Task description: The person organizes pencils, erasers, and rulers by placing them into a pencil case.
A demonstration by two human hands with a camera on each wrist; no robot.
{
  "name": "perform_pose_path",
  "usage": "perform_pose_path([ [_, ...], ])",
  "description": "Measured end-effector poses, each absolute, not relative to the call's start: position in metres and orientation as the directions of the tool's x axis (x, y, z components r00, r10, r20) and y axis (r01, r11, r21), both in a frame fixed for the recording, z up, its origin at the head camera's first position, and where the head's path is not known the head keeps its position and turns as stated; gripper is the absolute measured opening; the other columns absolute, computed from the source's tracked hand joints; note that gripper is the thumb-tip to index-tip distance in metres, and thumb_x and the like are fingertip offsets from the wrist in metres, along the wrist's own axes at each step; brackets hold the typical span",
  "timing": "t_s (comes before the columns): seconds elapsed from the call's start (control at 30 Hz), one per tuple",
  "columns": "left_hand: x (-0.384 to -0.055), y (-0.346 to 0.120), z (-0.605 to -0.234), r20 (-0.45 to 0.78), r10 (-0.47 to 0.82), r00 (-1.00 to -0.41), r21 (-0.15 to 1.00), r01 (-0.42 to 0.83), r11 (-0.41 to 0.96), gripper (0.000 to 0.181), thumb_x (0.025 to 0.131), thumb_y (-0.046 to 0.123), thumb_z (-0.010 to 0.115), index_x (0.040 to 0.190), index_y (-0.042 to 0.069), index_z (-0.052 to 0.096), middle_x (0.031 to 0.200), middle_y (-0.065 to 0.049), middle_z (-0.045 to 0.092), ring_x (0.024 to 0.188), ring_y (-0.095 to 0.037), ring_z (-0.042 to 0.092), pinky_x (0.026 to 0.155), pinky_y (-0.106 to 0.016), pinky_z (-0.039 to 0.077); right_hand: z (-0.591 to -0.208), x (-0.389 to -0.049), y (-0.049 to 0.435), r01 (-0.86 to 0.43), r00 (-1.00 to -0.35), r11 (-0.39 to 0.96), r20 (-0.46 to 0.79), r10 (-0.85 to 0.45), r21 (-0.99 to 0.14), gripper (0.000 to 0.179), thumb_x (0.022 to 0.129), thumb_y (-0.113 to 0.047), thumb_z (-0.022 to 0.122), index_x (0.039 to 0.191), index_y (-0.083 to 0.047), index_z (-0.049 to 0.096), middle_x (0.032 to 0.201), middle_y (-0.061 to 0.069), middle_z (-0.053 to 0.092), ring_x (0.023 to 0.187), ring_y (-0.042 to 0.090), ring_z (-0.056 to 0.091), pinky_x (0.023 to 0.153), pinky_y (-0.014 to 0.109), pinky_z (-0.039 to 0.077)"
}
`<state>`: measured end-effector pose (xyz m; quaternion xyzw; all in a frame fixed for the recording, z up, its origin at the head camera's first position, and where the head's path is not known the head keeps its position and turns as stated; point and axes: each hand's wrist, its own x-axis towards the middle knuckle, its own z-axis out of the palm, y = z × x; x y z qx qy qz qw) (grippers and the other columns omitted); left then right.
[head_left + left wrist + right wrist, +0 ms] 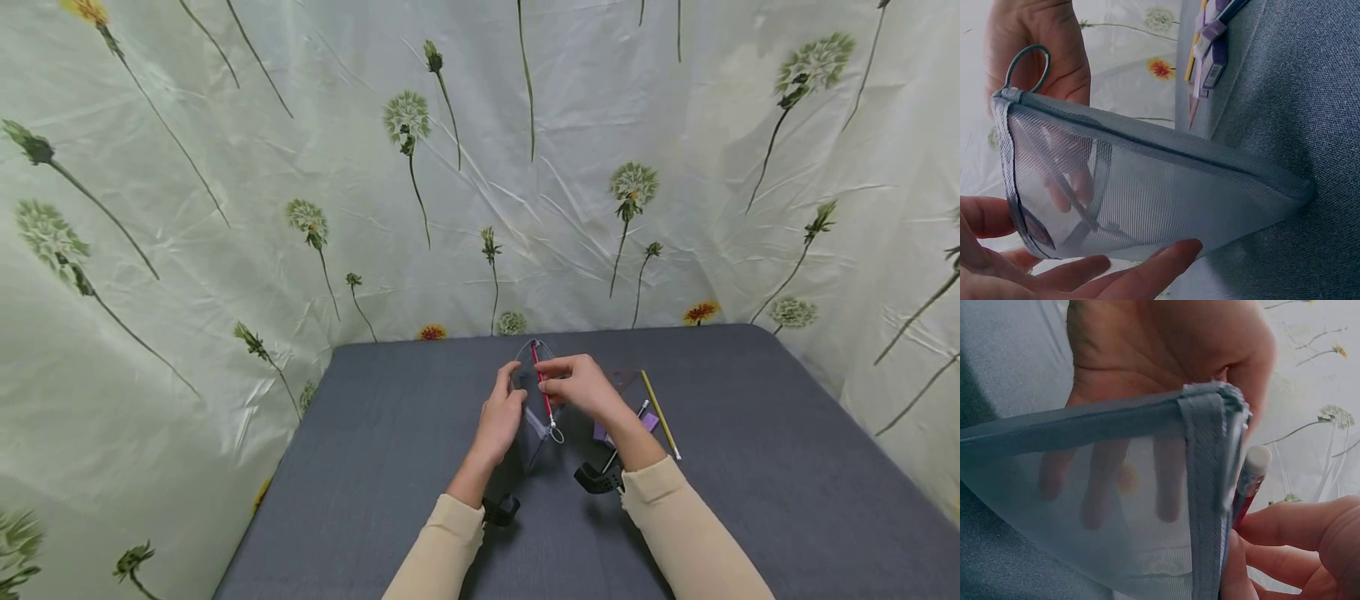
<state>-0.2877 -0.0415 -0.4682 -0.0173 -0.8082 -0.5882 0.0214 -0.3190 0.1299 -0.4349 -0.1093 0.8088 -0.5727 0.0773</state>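
left hand (500, 417) is curled round the mesh pouch (1154, 200), far middle of the table (390, 442), probably to steady it; right hand (581, 383) pinches the red pencil (545, 393) by the pouch's edge, likely for control; can't tell if it's inside; yellow pencil (660, 414) lies right

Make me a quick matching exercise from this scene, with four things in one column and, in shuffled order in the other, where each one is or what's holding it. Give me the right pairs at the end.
Column one
1. Red pencil
2. Yellow pencil
3. Mesh pouch
4. Flowered cloth

Column two
A. Held by the left hand
B. Behind the far edge of the table
C. Lying on the table, to the right of the pouch
D. Pinched by the right hand

Right pairs: 1-D, 2-C, 3-A, 4-B
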Motion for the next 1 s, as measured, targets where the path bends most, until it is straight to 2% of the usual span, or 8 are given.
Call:
perform_pose_path([
  [0.1,-0.287,-0.041,-0.467,0.056,-0.008,-0.998,0.949,0.051,0.312,0.047,0.103,0.028,0.044,0.149,0.037,0.044,0.151,-0.004,0.049,0.097,-0.03,0.062,0.071,-0.037,0.047,-0.436,-0.319,0.129,-0.104,-0.967,0.349,0.012,-0.255,-0.931,0.038,0.094,-0.009,0.07,0.132,-0.005,0.067,0.125,0.02,0.066,0.085,0.024,0.072,0.077,0.041,0.058],
  [0.17,-0.287,-0.042,-0.467,0.06,-0.007,-0.998,0.95,0.055,0.307,0.047,0.103,0.028,0.043,0.149,0.035,0.045,0.149,-0.005,0.05,0.08,-0.035,0.061,0.062,-0.038,0.046,-0.436,-0.319,0.127,-0.109,-0.968,0.362,0.016,-0.251,-0.926,0.038,0.094,-0.009,0.07,0.131,-0.006,0.067,0.124,0.019,0.067,0.085,0.023,0.072,0.077,0.04,0.058],
  [0.23,-0.287,-0.043,-0.468,0.063,-0.01,-0.998,0.949,0.057,0.31,0.047,0.103,0.028,0.043,0.15,0.033,0.045,0.149,-0.005,0.05,0.083,-0.037,0.063,0.065,-0.041,0.049,-0.436,-0.317,0.126,-0.116,-0.966,0.363,0.02,-0.256,-0.925,0.038,0.094,-0.008,0.07,0.132,-0.005,0.067,0.125,0.021,0.066,0.086,0.023,0.072,0.077,0.04,0.058],
  [0.3,-0.287,-0.044,-0.467,0.073,-0.018,-0.997,0.95,0.064,0.306,0.047,0.103,0.028,0.044,0.15,0.03,0.046,0.152,-0.007,0.048,0.106,-0.033,0.063,0.079,-0.045,0.05,-0.435,-0.317,0.124,-0.112,-0.966,0.353,0.018,-0.258,-0.929,0.038,0.094,-0.008,0.07,0.132,-0.005,0.067,0.126,0.022,0.066,0.088,0.023,0.073,0.077,0.039,0.059],
  [0.4,-0.286,-0.046,-0.466,0.085,-0.027,-0.996,0.952,0.073,0.298,0.048,0.103,0.027,0.045,0.151,0.027,0.046,0.153,-0.008,0.046,0.133,-0.029,0.049,0.095,-0.05,0.045,-0.436,-0.316,0.122,-0.112,-0.964,0.34,0.019,-0.265,-0.934,0.038,0.095,-0.007,0.069,0.133,-0.004,0.066,0.127,0.024,0.064,0.089,0.023,0.073,0.077,0.038,0.059],
  [0.63,-0.287,-0.048,-0.465,0.093,-0.021,-0.995,0.959,0.084,0.269,0.047,0.103,0.024,0.045,0.149,0.026,0.048,0.153,-0.006,0.046,0.135,-0.031,0.048,0.097,-0.052,0.044,-0.436,-0.315,0.119,-0.107,-0.963,0.338,0.012,-0.271,-0.935,0.039,0.095,-0.006,0.069,0.134,-0.005,0.066,0.127,0.021,0.065,0.086,0.023,0.073,0.078,0.039,0.059],
  [1.0,-0.289,-0.049,-0.466,0.092,-0.039,-0.995,0.96,0.079,0.27,0.046,0.101,0.022,0.046,0.147,0.026,0.05,0.152,-0.005,0.048,0.133,-0.03,0.049,0.101,-0.054,0.043,-0.434,-0.313,0.117,-0.105,-0.954,0.286,0.015,-0.298,-0.952,0.04,0.095,-0.003,0.068,0.134,-0.001,0.064,0.131,0.024,0.061,0.092,0.026,0.072,0.08,0.04,0.058],
])
